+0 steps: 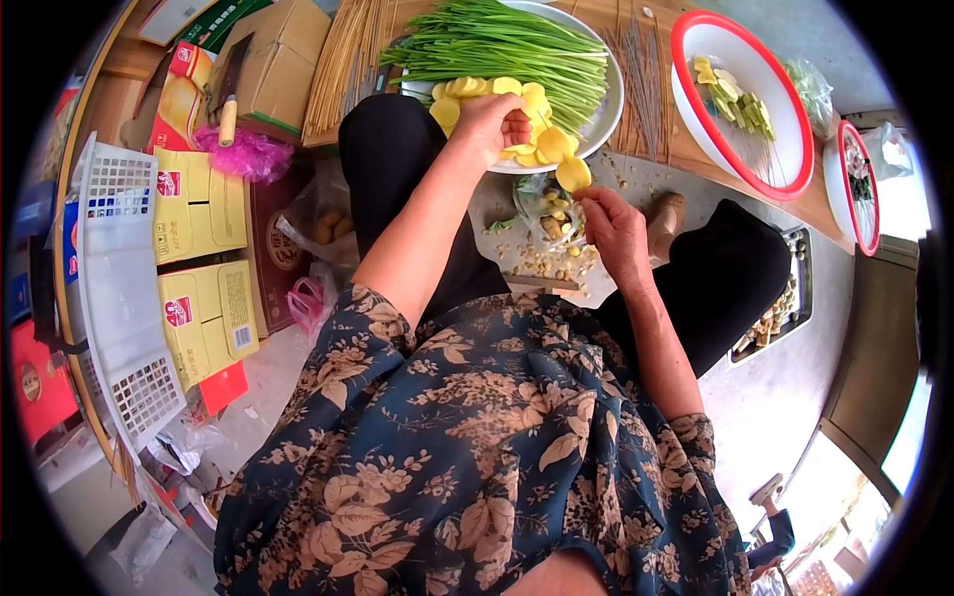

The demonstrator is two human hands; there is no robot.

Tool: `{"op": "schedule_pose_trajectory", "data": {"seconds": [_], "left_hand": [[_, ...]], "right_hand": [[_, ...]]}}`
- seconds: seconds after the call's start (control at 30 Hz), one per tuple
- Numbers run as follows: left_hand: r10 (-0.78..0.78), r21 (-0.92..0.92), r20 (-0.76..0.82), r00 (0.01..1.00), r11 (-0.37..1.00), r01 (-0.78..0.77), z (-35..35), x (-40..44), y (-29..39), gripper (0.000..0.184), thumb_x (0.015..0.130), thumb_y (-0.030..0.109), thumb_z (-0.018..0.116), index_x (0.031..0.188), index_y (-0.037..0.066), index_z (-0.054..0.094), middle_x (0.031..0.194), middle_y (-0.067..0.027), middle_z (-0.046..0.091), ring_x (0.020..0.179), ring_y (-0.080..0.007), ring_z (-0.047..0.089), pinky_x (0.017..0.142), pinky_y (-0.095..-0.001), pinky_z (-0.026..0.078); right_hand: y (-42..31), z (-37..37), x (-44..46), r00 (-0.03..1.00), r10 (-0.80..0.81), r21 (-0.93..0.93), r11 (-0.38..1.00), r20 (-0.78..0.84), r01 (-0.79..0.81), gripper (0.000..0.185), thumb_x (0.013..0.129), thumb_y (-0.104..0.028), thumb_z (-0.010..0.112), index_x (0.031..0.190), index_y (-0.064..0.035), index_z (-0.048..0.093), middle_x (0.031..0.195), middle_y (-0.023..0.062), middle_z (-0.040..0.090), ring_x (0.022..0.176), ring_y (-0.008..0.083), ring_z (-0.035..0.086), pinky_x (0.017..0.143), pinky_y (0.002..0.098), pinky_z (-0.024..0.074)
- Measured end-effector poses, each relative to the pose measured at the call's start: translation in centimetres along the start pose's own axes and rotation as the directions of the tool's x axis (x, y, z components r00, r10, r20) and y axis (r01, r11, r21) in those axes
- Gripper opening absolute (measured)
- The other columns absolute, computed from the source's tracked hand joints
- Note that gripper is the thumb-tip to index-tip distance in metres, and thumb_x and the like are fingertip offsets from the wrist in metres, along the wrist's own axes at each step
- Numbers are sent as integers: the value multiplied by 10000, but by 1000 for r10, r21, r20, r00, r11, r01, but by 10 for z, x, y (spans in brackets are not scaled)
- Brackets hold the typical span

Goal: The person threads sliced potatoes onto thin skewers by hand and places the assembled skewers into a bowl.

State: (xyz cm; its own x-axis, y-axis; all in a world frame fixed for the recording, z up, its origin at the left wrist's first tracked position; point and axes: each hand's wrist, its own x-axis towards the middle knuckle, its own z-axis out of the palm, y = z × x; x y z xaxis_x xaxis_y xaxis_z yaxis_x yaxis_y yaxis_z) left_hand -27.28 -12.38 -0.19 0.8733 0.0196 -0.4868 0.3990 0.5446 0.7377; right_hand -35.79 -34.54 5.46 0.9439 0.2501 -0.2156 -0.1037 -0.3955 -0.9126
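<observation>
My left hand (494, 127) is closed, with curled fingers against yellow potato slices (467, 87) at the near edge of a large white plate (614, 94). It seems to pinch a slice; its fingertips partly hide it. Long green garlic chives (507, 40) fill the rest of the plate. Just off the rim, my right hand (613, 233) pinches the end of what looks like a thin skewer, mostly hidden. A round potato slice (573, 174) is close to its fingertips, with more slices in line toward the plate.
Bamboo skewers (343, 70) and darker thin sticks (641, 84) lie beside the plate. Red-rimmed bowls (686, 60) stand right, one holding skewered slices. A knife (229, 119) rests by a cardboard box (288, 60). Below are a plastic bag (550, 214) and a tray (735, 353).
</observation>
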Motion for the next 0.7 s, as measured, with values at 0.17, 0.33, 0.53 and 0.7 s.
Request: {"op": "schedule_pose_trajectory", "data": {"seconds": [0.17,0.33,0.53,0.7], "left_hand": [[-90,-137,77,993,986,100,-4,2,5,155,825,173,630,860,29,588,735,-73,602,640,-177,592,562,-288,506],[-130,-186,126,984,971,152,-2,-3,10,163,821,161,634,882,20,578,754,-69,594,617,-165,559,544,-255,487],[-149,-186,266,952,962,202,-2,-7,15,178,818,142,620,917,1,573,741,-58,565,603,-149,531,521,-235,455],[-166,-138,215,962,970,198,2,-12,15,186,826,143,601,950,8,572,773,-55,564,606,-139,511,524,-236,432]], "right_hand": [[14,-2,3,999,-47,17,999,14,47,168,936,-102,525,1018,-10,639,596,-30,479,529,37,421,494,194,355],[16,-6,4,1000,-24,35,999,7,24,139,913,-75,542,985,-8,641,596,-1,500,539,60,454,510,219,388],[23,-6,6,1000,-18,58,998,6,17,132,915,-72,541,971,-10,643,591,-6,499,542,52,453,508,213,378],[22,-4,7,1000,8,111,994,3,-8,128,911,-55,540,965,-12,648,592,-15,499,544,48,450,509,210,377]]}}
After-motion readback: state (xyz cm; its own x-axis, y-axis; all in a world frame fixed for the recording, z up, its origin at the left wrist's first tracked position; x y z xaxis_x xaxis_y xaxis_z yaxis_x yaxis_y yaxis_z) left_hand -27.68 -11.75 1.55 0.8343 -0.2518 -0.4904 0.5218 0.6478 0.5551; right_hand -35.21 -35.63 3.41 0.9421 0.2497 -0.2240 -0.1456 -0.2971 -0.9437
